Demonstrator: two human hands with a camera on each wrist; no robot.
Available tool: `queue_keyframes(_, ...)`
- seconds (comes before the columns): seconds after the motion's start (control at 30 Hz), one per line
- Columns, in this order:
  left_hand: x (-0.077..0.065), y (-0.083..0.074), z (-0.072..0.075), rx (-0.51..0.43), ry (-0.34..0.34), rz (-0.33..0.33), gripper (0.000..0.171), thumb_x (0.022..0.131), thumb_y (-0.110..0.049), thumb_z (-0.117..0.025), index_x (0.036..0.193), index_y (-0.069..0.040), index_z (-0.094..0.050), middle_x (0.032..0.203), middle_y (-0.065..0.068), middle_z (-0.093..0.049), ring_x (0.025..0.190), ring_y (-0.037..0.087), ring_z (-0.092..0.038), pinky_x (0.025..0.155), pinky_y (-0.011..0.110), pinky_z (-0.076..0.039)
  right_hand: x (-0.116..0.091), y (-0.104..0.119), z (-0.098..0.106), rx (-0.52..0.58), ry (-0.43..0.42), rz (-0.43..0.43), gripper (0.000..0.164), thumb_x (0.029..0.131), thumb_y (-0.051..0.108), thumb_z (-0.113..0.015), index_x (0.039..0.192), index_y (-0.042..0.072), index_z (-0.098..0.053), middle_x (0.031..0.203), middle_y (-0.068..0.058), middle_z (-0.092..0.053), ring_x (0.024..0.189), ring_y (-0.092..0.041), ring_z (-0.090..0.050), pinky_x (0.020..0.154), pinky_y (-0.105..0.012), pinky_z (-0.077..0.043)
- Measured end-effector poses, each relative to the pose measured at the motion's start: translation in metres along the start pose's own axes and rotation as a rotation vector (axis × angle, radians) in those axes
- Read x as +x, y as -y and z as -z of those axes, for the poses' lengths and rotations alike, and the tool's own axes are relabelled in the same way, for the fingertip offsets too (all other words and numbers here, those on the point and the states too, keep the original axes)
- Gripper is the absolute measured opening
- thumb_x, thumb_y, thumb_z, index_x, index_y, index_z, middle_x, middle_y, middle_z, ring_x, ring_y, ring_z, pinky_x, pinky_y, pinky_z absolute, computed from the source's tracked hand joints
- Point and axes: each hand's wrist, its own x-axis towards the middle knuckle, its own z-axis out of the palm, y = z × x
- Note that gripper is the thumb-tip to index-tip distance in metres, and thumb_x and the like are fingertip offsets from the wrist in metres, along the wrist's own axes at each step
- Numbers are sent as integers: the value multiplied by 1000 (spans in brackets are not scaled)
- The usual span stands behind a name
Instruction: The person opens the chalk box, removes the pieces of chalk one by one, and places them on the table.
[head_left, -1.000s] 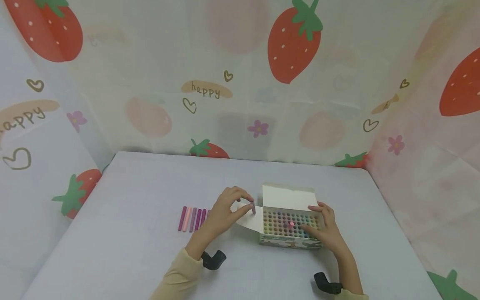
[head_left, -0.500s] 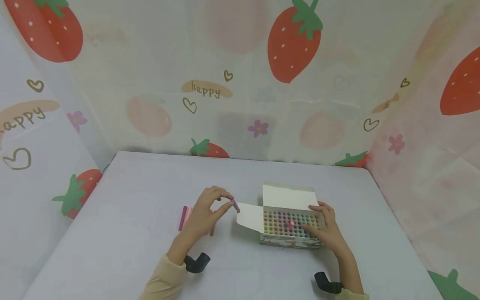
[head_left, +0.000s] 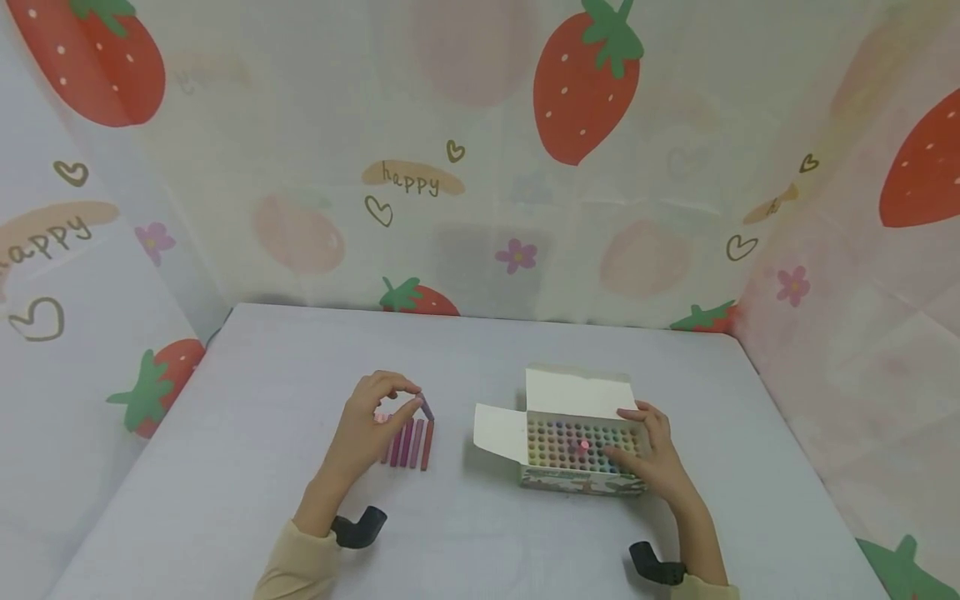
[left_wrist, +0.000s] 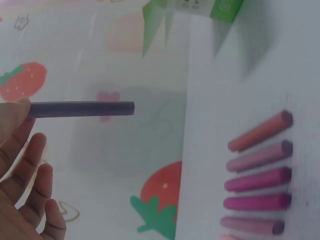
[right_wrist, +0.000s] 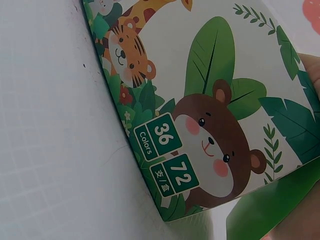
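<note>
Between thumb and fingertips my left hand (head_left: pixel 358 429) pinches a dark purple-grey crayon (left_wrist: pixel 82 109), raised over the right end of a row of crayons. That row lies side by side on the table, in pinks, magentas and purples, with a red-brown crayon (head_left: pixel 427 446) at its right end. The hand hides part of the row in the head view. On the right, my right hand (head_left: pixel 656 454) grips the right end of an open crayon box (head_left: pixel 581 482), thumb over the crayon tops. Inside the box, one pink crayon (head_left: pixel 583 447) sticks up above the others.
The box's white lid (head_left: pixel 577 393) stands folded back, and a side flap (head_left: pixel 498 432) spreads out to the left. Printed animals and "36 Colors" (left_wrist: pixel 200 5) (right_wrist: pixel 161 134) mark the box. A strawberry-patterned cloth (head_left: pixel 517 183) encloses the white table (head_left: pixel 247 500).
My left hand has carried the purple-grey crayon leftward, from beside the box's flap to above the row's right end. My right hand has stayed on the box.
</note>
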Motion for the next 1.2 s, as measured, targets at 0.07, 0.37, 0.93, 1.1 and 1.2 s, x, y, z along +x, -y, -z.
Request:
queue_keyframes(0.07,-2,4,4,4,-20,-1,22,79,-11,-73,99,-17,-65,100,-5,-60,89,20,-50,76,23,-39,0,1,0,4,4,-4,63,79,30,-73,132,14,-42,148,-13,-11,135,-46,-13,97,-71,-16)
queue_keyframes(0.37,-13,22,20,79,-49,26,22,80,-10,-72,99,-16,-65,100,-5,-61,88,14,-48,73,23,-36,-1,1,0,30,13,2,61,79,29,-73,130,14,-42,148,-14,-10,136,-45,-10,97,-71,-15)
queue_keyframes(0.93,-21,30,44,152,-66,132,21,82,-11,-70,101,-14,-65,104,0,-60,93,17,-48,78,31,-37,2,-1,0,8,-3,5,61,79,29,-73,130,13,-43,148,-14,-11,135,-46,-14,97,-70,-16)
queue_keyframes(1.1,-23,31,47,152,-62,157,21,82,-11,-71,102,-14,-65,103,0,-60,93,17,-47,79,34,-37,2,0,0,4,-6,14,61,79,28,-73,130,12,-43,147,-15,-12,135,-46,-15,97,-70,-17)
queue_keyframes(1.2,-24,34,49,168,-71,151,21,81,-10,-71,101,-12,-65,102,1,-60,92,18,-48,79,30,-36,2,0,0,-3,-9,20,61,79,27,-73,130,12,-43,147,-15,-12,134,-46,-15,97,-71,-17)
